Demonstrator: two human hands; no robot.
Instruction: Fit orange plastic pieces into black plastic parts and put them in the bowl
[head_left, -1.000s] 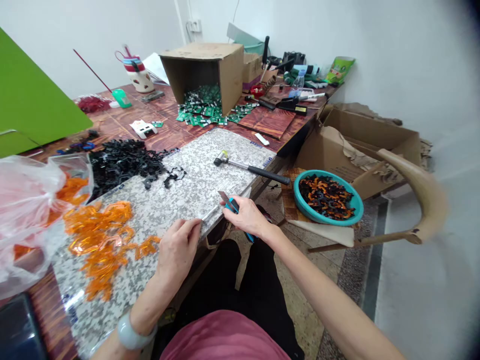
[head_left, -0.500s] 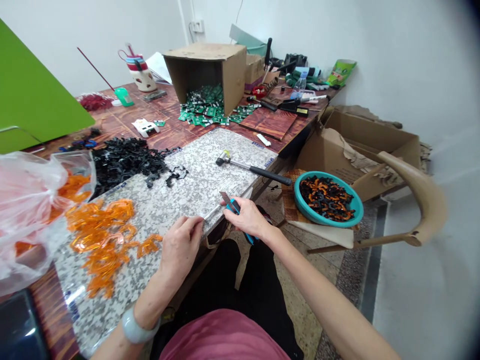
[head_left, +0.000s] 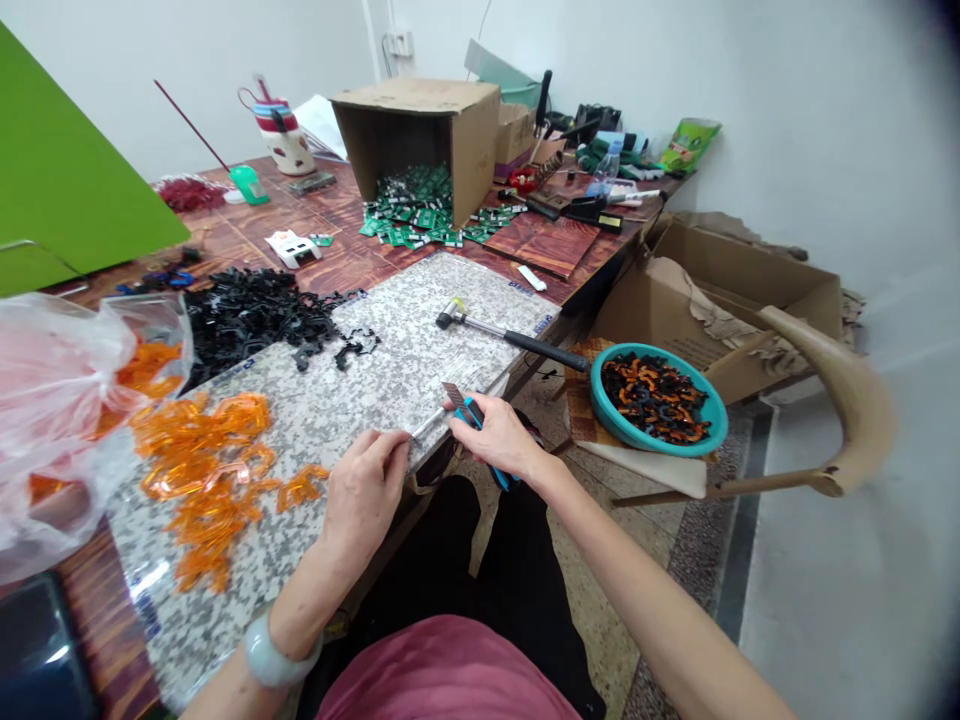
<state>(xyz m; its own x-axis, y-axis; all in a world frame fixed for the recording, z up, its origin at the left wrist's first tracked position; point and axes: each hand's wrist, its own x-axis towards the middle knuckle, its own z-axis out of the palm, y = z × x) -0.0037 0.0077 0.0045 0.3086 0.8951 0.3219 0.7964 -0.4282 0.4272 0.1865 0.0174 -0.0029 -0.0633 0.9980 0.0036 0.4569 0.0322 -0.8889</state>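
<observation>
My right hand [head_left: 496,435] is closed around a blue-and-black utility knife [head_left: 471,412], its blade pointing up and left over the front edge of the speckled mat [head_left: 405,350]. Beside it, my left hand [head_left: 367,485] pinches the near end of a thin pale strip [head_left: 429,425] that reaches toward the knife. What the left fingertips cover is hidden. A hammer [head_left: 487,332] with a black handle lies beyond my hands, its grip sticking out past the table edge. Left of my left hand, clear orange plastic pieces [head_left: 202,470] lie heaped on the mat.
Black plastic parts [head_left: 255,315] are piled behind the orange ones, near a plastic bag [head_left: 60,400]. A cardboard box [head_left: 476,150] on its side spills green circuit boards [head_left: 416,215]. At right, a teal basin [head_left: 600,400] holds black and orange parts, close to a wooden chair [head_left: 840,380].
The view has shifted very slightly. Both hands keep the same hold and nearly the same place.
</observation>
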